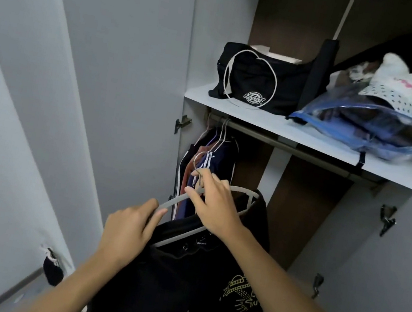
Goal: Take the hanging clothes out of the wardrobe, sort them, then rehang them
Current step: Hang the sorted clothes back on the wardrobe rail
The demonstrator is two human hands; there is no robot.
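A black garment (178, 274) with a yellow print hangs from a grey hanger (244, 191) that I hold in front of the open wardrobe, below the rail (284, 142). My left hand (129, 227) grips the hanger's left arm together with the garment's top edge. My right hand (214, 202) holds the hanger near its metal hook, fingers curled round it. Several dark clothes (207, 164) with white stripes hang on hangers at the rail's left end, just behind my right hand.
The shelf (273, 125) above the rail carries a black bag (258, 85), a clear plastic bag of folded clothes (375, 125) and a white cap (404, 89). Grey wardrobe doors stand open at the left (89, 80) and right (388, 256).
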